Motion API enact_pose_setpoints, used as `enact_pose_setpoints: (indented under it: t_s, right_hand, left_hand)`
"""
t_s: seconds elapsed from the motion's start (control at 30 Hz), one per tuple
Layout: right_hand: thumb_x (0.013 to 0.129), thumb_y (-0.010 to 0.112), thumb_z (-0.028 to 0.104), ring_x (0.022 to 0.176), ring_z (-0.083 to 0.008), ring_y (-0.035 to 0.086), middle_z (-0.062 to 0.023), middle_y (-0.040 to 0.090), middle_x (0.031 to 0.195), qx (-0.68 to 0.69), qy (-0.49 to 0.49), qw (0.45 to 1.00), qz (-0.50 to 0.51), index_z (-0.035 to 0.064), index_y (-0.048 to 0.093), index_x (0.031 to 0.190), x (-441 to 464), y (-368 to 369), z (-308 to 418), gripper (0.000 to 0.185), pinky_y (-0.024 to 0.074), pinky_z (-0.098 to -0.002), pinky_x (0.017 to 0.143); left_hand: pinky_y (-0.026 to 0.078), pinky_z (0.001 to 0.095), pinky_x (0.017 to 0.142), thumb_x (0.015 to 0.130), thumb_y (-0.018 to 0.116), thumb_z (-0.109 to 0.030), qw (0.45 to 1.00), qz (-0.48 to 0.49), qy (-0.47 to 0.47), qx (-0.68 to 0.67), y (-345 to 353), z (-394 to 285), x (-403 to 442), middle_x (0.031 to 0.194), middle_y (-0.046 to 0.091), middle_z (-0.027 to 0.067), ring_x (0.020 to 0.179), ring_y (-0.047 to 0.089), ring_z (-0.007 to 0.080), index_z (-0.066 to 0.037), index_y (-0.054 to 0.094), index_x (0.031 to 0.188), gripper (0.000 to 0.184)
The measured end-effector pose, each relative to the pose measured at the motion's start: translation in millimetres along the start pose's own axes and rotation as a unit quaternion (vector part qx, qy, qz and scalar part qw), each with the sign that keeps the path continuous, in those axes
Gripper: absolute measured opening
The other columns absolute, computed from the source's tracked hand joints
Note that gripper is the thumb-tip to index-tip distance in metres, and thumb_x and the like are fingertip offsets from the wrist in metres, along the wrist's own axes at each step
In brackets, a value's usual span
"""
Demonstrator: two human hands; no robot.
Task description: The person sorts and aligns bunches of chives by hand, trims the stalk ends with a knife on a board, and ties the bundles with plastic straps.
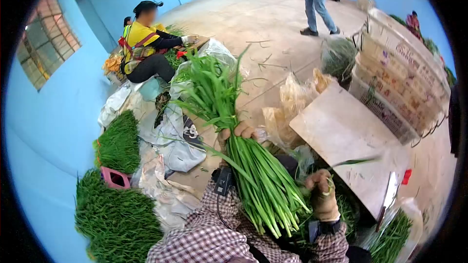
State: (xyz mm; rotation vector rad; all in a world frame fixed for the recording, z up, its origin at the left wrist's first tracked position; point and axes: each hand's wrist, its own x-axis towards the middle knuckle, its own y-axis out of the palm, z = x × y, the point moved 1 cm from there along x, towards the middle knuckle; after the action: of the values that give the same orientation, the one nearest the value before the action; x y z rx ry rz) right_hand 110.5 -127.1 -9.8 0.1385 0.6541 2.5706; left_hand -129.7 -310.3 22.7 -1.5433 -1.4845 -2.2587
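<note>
My left hand (244, 130) is wrapped around a thick bunch of garlic chives (261, 180). The bunch lies slantwise in front of me, its leafy tops pointing away and its pale stem ends down to the right. Close to those stem ends, my right hand (321, 192) is closed, with its fingers curled. A loose chive leaf (356, 161) sticks out from beside those fingers, apparently held in them. A knife (389, 195) with a long blade rests at the right edge of a pale board (348, 136).
Bundled greens (114, 219) are stacked on the left by a pink plastic piece (116, 178). White plastic sheeting (170, 141) covers the floor nearby. Stacked crates (399, 78) stand on the right. One person (146, 44) sits ahead; another (317, 0) stands farther back.
</note>
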Motion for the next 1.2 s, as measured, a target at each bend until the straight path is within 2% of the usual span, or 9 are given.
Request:
enact_pose_setpoints:
  t_s: [0.13, 0.33, 0.47, 0.53, 0.63, 0.77, 0.9, 1.03, 1.2]
  right_hand:
    - [0.099, 0.056, 0.036, 0.063, -0.0091, 0.044, 0.0043, 0.05, 0.078, -0.144, -0.036, 0.985, -0.09, 0.0103, 0.054, 0.097, -34.1, -24.2, 17.1, 0.026, 0.0333, -0.0241, 0.053]
    - [0.084, 0.066, 0.0, 0.091, -0.0195, 0.064, -0.0138, 0.06, 0.116, -0.233, 0.143, 0.958, -0.086, 0.0087, 0.057, 0.123, -131.8, -163.4, 3.2, 0.041, 0.0548, -0.0291, 0.071]
    - [0.079, 0.077, 0.023, 0.107, -0.0287, 0.063, -0.0088, 0.05, 0.141, -0.853, 0.306, 0.42, 0.042, 0.0181, 0.046, 0.141, -146.1, -133.5, 32.2, 0.07, 0.0525, -0.0388, 0.091]
    - [0.081, 0.075, 0.026, 0.095, -0.032, 0.067, -0.0126, 0.064, 0.117, -0.718, 0.038, 0.688, -0.103, 0.0101, 0.063, 0.122, -137.8, -103.7, 57.3, 0.045, 0.0534, -0.0417, 0.081]
    - [0.08, 0.077, 0.022, 0.077, -0.0279, 0.067, -0.0118, 0.067, 0.089, -0.471, -0.093, 0.876, -0.043, 0.0049, 0.071, 0.097, -123.2, -23.1, 98.5, 0.025, 0.0529, -0.0339, 0.066]
    - [0.084, 0.072, 0.032, 0.085, -0.0313, 0.066, -0.0117, 0.066, 0.099, -0.563, -0.129, 0.817, -0.001, 0.0088, 0.069, 0.105, -96.7, 34.9, 85.7, 0.031, 0.0527, -0.0393, 0.073]
    - [0.094, 0.061, 0.014, 0.077, -0.0214, 0.062, -0.0073, 0.065, 0.087, -0.256, -0.177, 0.946, 0.094, 0.0008, 0.067, 0.095, -86.0, 22.7, 42.6, 0.014, 0.0499, -0.0329, 0.068]
    - [0.095, 0.061, 0.016, 0.065, -0.0096, 0.055, -0.0025, 0.063, 0.079, -0.092, 0.219, 0.971, 0.044, -0.0003, 0.066, 0.09, -131.1, -56.5, 45.2, 0.018, 0.0458, -0.024, 0.058]
    - [0.092, 0.065, 0.019, 0.074, -0.0188, 0.064, -0.0077, 0.067, 0.083, -0.329, 0.0, 0.944, 0.008, 0.0026, 0.07, 0.095, -128.7, -33.8, 50.3, 0.017, 0.0517, -0.0308, 0.065]
  left_hand:
    - [0.042, 0.0368, 0.098, 0.09, 0.068, -0.022, 1.0, 0.008, 0.015, 0.003, 5.6, 2.2, 0.4, 0.076, 0.046, -0.01, 0.076, 0.049, 0.006, -0.008, 0.042, 0.139, 0.057]
    - [0.045, 0.0354, 0.094, 0.089, 0.069, -0.02, 0.999, -0.015, -0.009, -0.032, -5.7, 20.3, 15.0, 0.074, 0.047, -0.0099, 0.073, 0.049, 0.0057, -0.008, 0.044, 0.136, 0.055]
    - [0.042, 0.0343, 0.101, 0.09, 0.067, -0.02, 0.998, 0.005, -0.033, -0.047, -4.8, 36.3, 24.0, 0.078, 0.049, -0.0101, 0.08, 0.052, 0.006, -0.009, 0.045, 0.137, 0.053]
    - [0.04, 0.0337, 0.103, 0.09, 0.067, -0.021, 0.998, 0.029, -0.042, -0.045, -10.7, 34.1, 22.2, 0.082, 0.049, -0.0109, 0.084, 0.051, 0.005, -0.01, 0.044, 0.14, 0.056]
    - [0.042, 0.034, 0.101, 0.088, 0.07, -0.021, 0.999, 0.015, -0.041, -0.016, -4.0, 37.8, 24.5, 0.084, 0.052, -0.0101, 0.085, 0.053, 0.0057, -0.01, 0.045, 0.137, 0.056]
    - [0.043, 0.0351, 0.099, 0.087, 0.07, -0.021, 0.997, 0.043, -0.068, 0.016, -10.1, 29.7, 29.3, 0.085, 0.055, -0.009, 0.087, 0.056, 0.0082, -0.011, 0.045, 0.133, 0.053]
    - [0.042, 0.0347, 0.099, 0.087, 0.069, -0.023, 0.996, 0.06, -0.071, 0.016, -9.6, 25.7, 31.5, 0.085, 0.056, -0.0085, 0.086, 0.056, 0.0083, -0.01, 0.045, 0.133, 0.054]
    - [0.043, 0.0351, 0.1, 0.085, 0.071, -0.024, 0.999, 0.033, -0.031, -0.022, -4.0, 26.2, 26.3, 0.086, 0.059, -0.0064, 0.084, 0.058, 0.009, -0.007, 0.046, 0.133, 0.057]
    - [0.042, 0.0325, 0.099, 0.087, 0.07, -0.022, 0.998, 0.05, -0.035, -0.006, -10.3, 19.4, 26.1, 0.08, 0.053, -0.0094, 0.081, 0.053, 0.0061, -0.01, 0.047, 0.134, 0.053]
